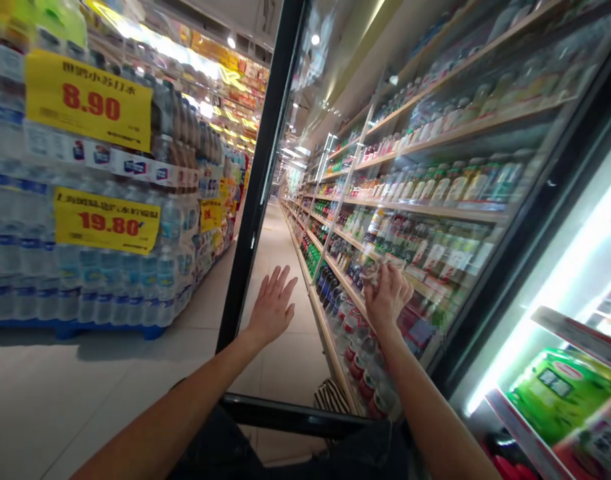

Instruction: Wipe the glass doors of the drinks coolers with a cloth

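Note:
A tilted glass door with a black frame [259,200] stands in front of me. My left hand [271,305] lies open with its fingers outstretched at the door's left part, near the frame. It appears to rest on the glass. My right hand [389,297] is closed around a crumpled pale cloth [376,269], held up at the glass on the right side. Part of the cloth is hidden by the fingers. Rows of bottles on wooden shelves [435,180] show behind or reflected in the pane; I cannot tell which.
On the left are stacked bottle packs [115,287] on a blue pallet [65,328], with yellow price signs [88,100]. A lit cooler holds green packages [560,390] at lower right. Black-and-white striped fabric [332,397] shows low down. Tiled floor [120,380] runs along the aisle.

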Motion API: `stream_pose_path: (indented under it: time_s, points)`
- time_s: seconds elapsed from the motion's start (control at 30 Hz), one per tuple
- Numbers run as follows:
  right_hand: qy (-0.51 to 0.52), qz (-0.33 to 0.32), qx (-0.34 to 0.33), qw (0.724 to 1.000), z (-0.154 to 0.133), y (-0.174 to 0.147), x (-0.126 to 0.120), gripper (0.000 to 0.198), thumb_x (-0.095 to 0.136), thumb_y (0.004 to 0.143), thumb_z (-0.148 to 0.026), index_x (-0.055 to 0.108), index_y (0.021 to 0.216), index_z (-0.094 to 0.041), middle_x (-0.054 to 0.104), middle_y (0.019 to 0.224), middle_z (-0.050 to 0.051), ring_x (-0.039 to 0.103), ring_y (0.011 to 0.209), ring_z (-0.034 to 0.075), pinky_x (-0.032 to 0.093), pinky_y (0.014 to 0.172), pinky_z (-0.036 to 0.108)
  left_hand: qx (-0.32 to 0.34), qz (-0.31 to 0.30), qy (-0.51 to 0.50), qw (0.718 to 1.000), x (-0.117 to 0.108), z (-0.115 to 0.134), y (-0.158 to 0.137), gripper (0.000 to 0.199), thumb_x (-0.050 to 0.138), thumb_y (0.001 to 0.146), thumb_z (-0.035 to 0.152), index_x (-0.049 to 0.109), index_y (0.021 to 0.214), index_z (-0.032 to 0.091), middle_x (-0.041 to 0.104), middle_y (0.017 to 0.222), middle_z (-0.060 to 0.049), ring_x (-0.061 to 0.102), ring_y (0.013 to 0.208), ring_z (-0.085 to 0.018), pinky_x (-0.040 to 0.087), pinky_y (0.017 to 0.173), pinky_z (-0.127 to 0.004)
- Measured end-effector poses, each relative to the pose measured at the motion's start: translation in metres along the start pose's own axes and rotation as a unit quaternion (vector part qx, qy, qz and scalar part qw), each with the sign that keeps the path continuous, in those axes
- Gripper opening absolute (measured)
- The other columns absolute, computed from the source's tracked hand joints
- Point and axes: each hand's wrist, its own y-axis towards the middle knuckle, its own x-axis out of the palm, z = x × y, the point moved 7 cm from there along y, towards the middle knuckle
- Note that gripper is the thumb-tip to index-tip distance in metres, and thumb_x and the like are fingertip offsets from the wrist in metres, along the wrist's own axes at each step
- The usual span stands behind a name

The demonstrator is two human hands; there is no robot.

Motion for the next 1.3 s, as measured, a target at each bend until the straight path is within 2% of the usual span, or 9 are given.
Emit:
stream_pose_path:
  time_s: [0.3, 0.47, 0.57, 0.77, 0.87, 0.97, 1.07, 1.23, 1.3]
  points:
    - [0.056, -0.133, -0.186, 0.972, -0.077, -0.061, 0.025, 0.046, 0.042, 0.084, -0.016, 0.045, 0.130, -0.024, 0.043, 0.138, 0.007, 0.022, 0.137, 0.021, 0.011, 0.111, 0.049, 0.035, -0.036, 0.027, 0.998, 0.013, 0.023, 0.011, 0.058, 0.047, 0.078, 0.017, 0.036, 0.134, 0.015, 0.028, 0.146, -0.012, 0.019, 0.137, -0.026, 0.021, 0.111, -0.048]
    - [0.000, -0.050, 0.045, 0.998, 0.022, -0.060, 0.005, 0.049, 0.038, 0.089, -0.025, 0.035, 0.137, -0.019, 0.039, 0.139, 0.017, 0.026, 0.135, 0.028, 0.020, 0.103, 0.060, 0.024, -0.048, 0.033, 0.998, 0.020, 0.027, 0.011, 0.060, 0.048, 0.078, 0.019, 0.034, 0.136, 0.016, 0.028, 0.146, -0.011, 0.021, 0.137, -0.026, 0.023, 0.110, -0.048]
    - [0.000, -0.021, 0.125, 0.992, 0.031, -0.059, 0.000, 0.053, 0.035, 0.089, -0.027, 0.028, 0.141, -0.016, 0.033, 0.141, 0.021, 0.023, 0.136, 0.031, 0.024, 0.099, 0.062, 0.016, -0.039, 0.039, 0.998, 0.021, 0.029, 0.010, 0.059, 0.047, 0.079, 0.019, 0.035, 0.136, 0.014, 0.027, 0.146, -0.013, 0.019, 0.137, -0.027, 0.023, 0.109, -0.050]
    - [0.070, -0.126, -0.103, 0.984, -0.062, -0.067, 0.025, 0.052, 0.039, 0.084, -0.013, 0.038, 0.136, -0.023, 0.040, 0.140, 0.010, 0.020, 0.137, 0.022, 0.014, 0.110, 0.051, 0.013, -0.020, 0.037, 0.999, 0.025, 0.028, 0.008, 0.059, 0.046, 0.080, 0.020, 0.032, 0.137, 0.016, 0.025, 0.147, -0.012, 0.017, 0.138, -0.027, 0.022, 0.110, -0.049]
    - [0.035, -0.111, -0.078, 0.990, -0.016, -0.063, 0.018, 0.048, 0.040, 0.085, -0.017, 0.040, 0.133, -0.022, 0.043, 0.137, 0.011, 0.025, 0.135, 0.023, 0.013, 0.109, 0.053, 0.012, -0.011, 0.037, 0.999, 0.027, 0.027, 0.008, 0.059, 0.046, 0.081, 0.023, 0.031, 0.138, 0.017, 0.025, 0.147, -0.012, 0.016, 0.138, -0.026, 0.021, 0.110, -0.050]
    - [-0.002, -0.006, 0.099, 0.995, 0.066, -0.055, -0.005, 0.048, 0.035, 0.088, -0.025, 0.037, 0.135, -0.017, 0.040, 0.138, 0.017, 0.028, 0.133, 0.028, 0.020, 0.105, 0.056, 0.007, -0.009, 0.036, 0.999, 0.031, 0.028, 0.008, 0.060, 0.048, 0.082, 0.025, 0.030, 0.139, 0.016, 0.025, 0.146, -0.013, 0.015, 0.138, -0.027, 0.020, 0.110, -0.051]
    - [-0.004, 0.043, 0.181, 0.983, 0.083, -0.057, -0.010, 0.051, 0.031, 0.089, -0.025, 0.031, 0.139, -0.013, 0.036, 0.139, 0.021, 0.027, 0.133, 0.030, 0.026, 0.102, 0.056, -0.002, -0.008, 0.034, 0.999, 0.033, 0.029, 0.007, 0.061, 0.048, 0.083, 0.027, 0.028, 0.139, 0.015, 0.023, 0.147, -0.015, 0.012, 0.138, -0.027, 0.019, 0.110, -0.053]
    - [0.041, -0.070, -0.003, 0.997, 0.004, -0.064, 0.017, 0.050, 0.036, 0.088, -0.020, 0.033, 0.138, -0.017, 0.037, 0.139, 0.017, 0.019, 0.137, 0.026, 0.021, 0.105, 0.056, -0.005, -0.012, 0.038, 0.999, 0.034, 0.028, 0.007, 0.061, 0.048, 0.083, 0.027, 0.027, 0.139, 0.014, 0.023, 0.147, -0.015, 0.013, 0.138, -0.028, 0.019, 0.109, -0.053]
    - [0.042, -0.097, -0.040, 0.994, 0.006, -0.065, 0.019, 0.049, 0.037, 0.087, -0.019, 0.035, 0.136, -0.020, 0.040, 0.138, 0.014, 0.021, 0.137, 0.024, 0.020, 0.106, 0.055, 0.000, -0.009, 0.041, 0.999, 0.034, 0.028, 0.007, 0.062, 0.048, 0.083, 0.027, 0.026, 0.140, 0.015, 0.023, 0.147, -0.015, 0.013, 0.138, -0.028, 0.020, 0.109, -0.053]
